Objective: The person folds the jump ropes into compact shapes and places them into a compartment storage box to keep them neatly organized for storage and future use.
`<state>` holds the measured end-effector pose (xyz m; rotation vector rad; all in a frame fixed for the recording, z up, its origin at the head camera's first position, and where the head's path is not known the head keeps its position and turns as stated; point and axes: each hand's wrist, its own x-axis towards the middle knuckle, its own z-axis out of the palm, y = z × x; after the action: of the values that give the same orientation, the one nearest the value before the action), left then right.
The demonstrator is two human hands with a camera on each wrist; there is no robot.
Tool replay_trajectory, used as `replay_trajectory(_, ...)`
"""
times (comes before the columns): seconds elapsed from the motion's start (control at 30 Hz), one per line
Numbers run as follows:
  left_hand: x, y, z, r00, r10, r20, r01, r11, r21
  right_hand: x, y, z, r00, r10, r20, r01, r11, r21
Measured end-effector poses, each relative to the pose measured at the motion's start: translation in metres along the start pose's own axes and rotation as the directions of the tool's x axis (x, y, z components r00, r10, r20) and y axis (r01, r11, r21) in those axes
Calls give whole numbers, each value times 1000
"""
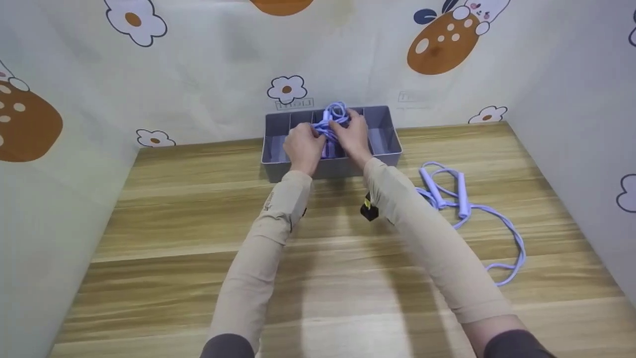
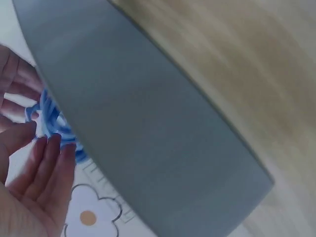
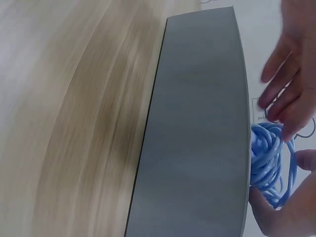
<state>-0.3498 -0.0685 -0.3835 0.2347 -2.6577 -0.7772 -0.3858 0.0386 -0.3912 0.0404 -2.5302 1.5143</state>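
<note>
A grey divided box [image 1: 385, 149] stands at the back of the wooden table [image 1: 318, 278]. Over its middle compartment both hands hold a coiled blue jump rope [image 1: 333, 115]. My left hand [image 1: 303, 146] grips the coil from the left and my right hand [image 1: 354, 135] from the right. In the left wrist view the left hand's fingertips [image 2: 49, 148] and thumb meet the rope [image 2: 55, 123] behind the box wall [image 2: 148, 128]. In the right wrist view the rope [image 3: 269, 158] sits between the right hand's spread fingers [image 3: 289, 84] and thumb, beyond the box wall [image 3: 197, 123].
A second lilac jump rope [image 1: 462, 199] lies loose on the table to the right of the box, its cord trailing towards the front right. Cloth-covered walls with flower prints close in the table at the back and both sides.
</note>
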Motion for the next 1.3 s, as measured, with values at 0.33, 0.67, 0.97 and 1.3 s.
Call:
replay_trajectory(0.33,3,-10,12,940,340,28,-341,938,62,0,3,6,990,-95,103,115,972,-203)
replay_trajectory(0.67,1,-15,17,917,356,183,-391,894,221,-4,18,18,959,-66,276,212,812,-544)
replay_trajectory(0.97,1,-23,23,893,401,207,-444,860,250,-2,20,17,912,-87,400,359,639,-680)
replay_trajectory(1.3,2,-26,23,877,378,296,-454,854,253,4,20,13,875,-76,478,426,590,-686)
